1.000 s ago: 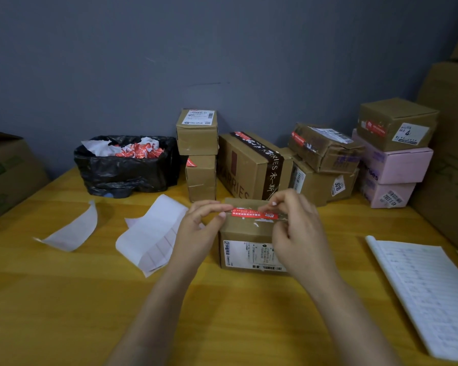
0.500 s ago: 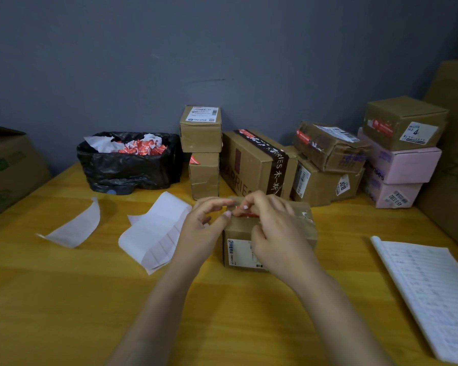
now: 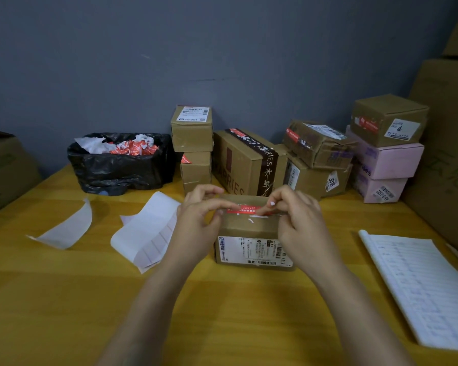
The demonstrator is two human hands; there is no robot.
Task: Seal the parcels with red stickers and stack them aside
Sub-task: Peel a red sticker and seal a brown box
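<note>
Right at the middle of the yellow wooden table (image 3: 222,313) we see the parcel (image 3: 249,228), a small brown cardboard box with a white barcode label on its near face. Across its top runs the red sticker (image 3: 245,209), a narrow glossy strip with white lettering. Our left hand (image 3: 198,220) pinches its left end between thumb and forefinger, and our right hand (image 3: 302,223) pinches the right end, fingers curled. We cannot tell whether the strip is fully pressed down.

Behind the parcel, against the grey wall, stand brown taped boxes (image 3: 245,162) and two matt pink boxes (image 3: 389,161), several bearing red strips. A crinkled black bag (image 3: 122,167) holds red and white scraps. Curled white backing sheets (image 3: 146,231) lie left of the parcel, and a lined notebook (image 3: 418,291) lies to its right.
</note>
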